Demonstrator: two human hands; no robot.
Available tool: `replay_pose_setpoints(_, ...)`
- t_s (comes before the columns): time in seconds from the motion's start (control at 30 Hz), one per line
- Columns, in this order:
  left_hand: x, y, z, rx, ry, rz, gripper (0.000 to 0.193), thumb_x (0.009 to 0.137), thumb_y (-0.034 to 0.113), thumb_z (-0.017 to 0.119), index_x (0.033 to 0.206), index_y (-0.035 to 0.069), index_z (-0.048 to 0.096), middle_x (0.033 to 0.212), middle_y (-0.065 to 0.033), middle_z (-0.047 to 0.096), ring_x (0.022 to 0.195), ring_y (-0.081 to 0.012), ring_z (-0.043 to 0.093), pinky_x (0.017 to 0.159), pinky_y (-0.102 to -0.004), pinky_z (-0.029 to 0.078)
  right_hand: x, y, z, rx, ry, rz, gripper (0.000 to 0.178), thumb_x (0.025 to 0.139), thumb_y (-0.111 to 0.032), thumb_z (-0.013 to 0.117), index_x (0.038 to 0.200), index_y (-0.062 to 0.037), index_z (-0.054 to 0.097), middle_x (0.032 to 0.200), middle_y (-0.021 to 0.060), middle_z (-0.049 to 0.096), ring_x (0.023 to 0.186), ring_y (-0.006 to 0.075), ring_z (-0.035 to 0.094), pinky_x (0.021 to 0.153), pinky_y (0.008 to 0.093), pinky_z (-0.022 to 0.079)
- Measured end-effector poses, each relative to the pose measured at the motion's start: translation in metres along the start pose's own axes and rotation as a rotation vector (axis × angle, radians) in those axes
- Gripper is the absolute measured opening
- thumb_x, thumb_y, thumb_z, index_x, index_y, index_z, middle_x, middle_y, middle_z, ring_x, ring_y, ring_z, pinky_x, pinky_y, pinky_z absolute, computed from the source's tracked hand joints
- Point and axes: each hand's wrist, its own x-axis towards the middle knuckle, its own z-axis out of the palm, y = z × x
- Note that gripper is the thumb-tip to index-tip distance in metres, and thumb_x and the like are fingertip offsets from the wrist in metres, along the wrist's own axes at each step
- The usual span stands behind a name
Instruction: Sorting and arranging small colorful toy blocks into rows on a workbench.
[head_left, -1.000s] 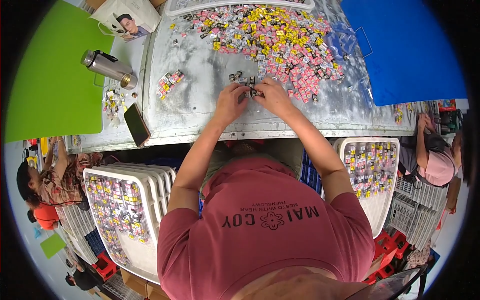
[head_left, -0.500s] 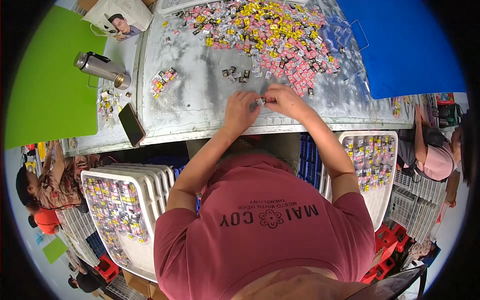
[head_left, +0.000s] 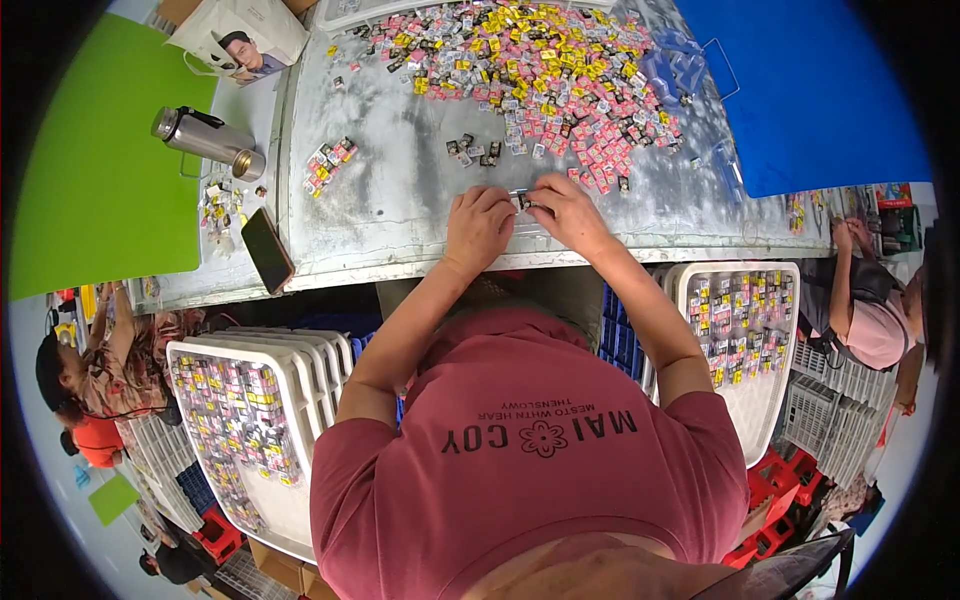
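Observation:
My two hands meet above the near edge of the grey table. My right hand (head_left: 570, 213) pinches a small dark printed piece (head_left: 524, 201) at its right end. Closed fingers of my left hand (head_left: 478, 224) are at the other side, around something slim and clear-looking that I cannot make out. Just beyond the hands lies a small group of black and white pieces (head_left: 472, 152). A large heap of small pink, yellow, black and white pieces (head_left: 540, 70) spreads over the far part of the table.
Pink and yellow pieces (head_left: 328, 167) sit at left, near a phone (head_left: 267, 250) and a steel flask (head_left: 205, 137). Clear bluish plastic cases (head_left: 675, 70) lie beside a blue panel (head_left: 810, 100). Filled white trays (head_left: 290, 400) stand at both sides. Other people work left and right.
My hands have shifted slightly, and the fingers are rearranged around the small piece. Less of the dark piece shows between them. The heap and the small groups remain in place.

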Motion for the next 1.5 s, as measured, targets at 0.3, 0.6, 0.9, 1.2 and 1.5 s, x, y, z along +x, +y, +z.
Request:
replay_pose_setpoints(0.3, 0.005, -0.018, -0.002, -0.121, 0.018, -0.075, 0.019, 0.079, 0.006, 0.072, 0.097, 0.009, 0.072, 0.114, -0.0087, 0.068, 0.11, -0.0318, 0.062, 0.09, -0.0448, 0.05, 0.003, -0.001, -0.001, 0.088, -0.005, 0.069, 0.021, 0.081, -0.011, 0.079, 0.1, -0.0049, 0.072, 0.103, 0.011, 0.063, 0.096, 0.0322, 0.064, 0.082, 0.0417, 0.054)
replay_pose_setpoints(0.6, 0.029, -0.085, -0.013, -0.027, 0.181, -0.086, 0.028, 0.081, -0.004, 0.066, 0.109, -0.003, 0.068, 0.117, -0.0186, 0.067, 0.108, -0.0401, 0.064, 0.091, -0.045, 0.053, 0.071, 0.002, 0.022, 0.01, 0.106, -0.089, 0.018, 0.083, -0.004, 0.071, 0.101, -0.0032, 0.072, 0.104, 0.0115, 0.065, 0.099, 0.0326, 0.065, 0.084, 0.0426, 0.054)
replay_pose_setpoints(0.9, 0.003, -0.074, -0.018, -0.015, 0.152, -0.225, 0.026, 0.078, 0.002, 0.072, 0.104, 0.003, 0.069, 0.11, -0.014, 0.068, 0.106, -0.0362, 0.061, 0.092, -0.0439, 0.049, 0.074, 0.005, 0.041, -0.039, -0.023, -0.016, 0.019, 0.084, -0.002, 0.071, 0.102, -0.0041, 0.072, 0.1, 0.0124, 0.064, 0.092, 0.0339, 0.066, 0.079, 0.0423, 0.055)
replay_pose_setpoints(1.2, 0.004, -0.064, -0.018, -0.049, 0.122, -0.276, 0.026, 0.075, 0.003, 0.073, 0.101, 0.004, 0.068, 0.109, -0.0137, 0.066, 0.103, -0.0367, 0.06, 0.092, -0.0455, 0.049, 0.076, -0.001, 0.041, -0.116, 0.036, 0.028, 0.013, 0.083, -0.007, 0.074, 0.095, -0.0038, 0.07, 0.095, 0.0115, 0.065, 0.089, 0.0334, 0.066, 0.075, 0.0426, 0.055)
replay_pose_setpoints(1.5, 0.016, -0.067, -0.002, -0.048, 0.152, -0.333, 0.028, 0.078, 0.006, 0.073, 0.106, 0.004, 0.069, 0.108, -0.0145, 0.065, 0.102, -0.0365, 0.062, 0.089, -0.0441, 0.051, 0.079, -0.004, 0.042, -0.091, 0.009, 0.085, 0.012, 0.082, -0.008, 0.074, 0.091, -0.0036, 0.067, 0.095, 0.0124, 0.063, 0.092, 0.0345, 0.065, 0.079, 0.0448, 0.053)
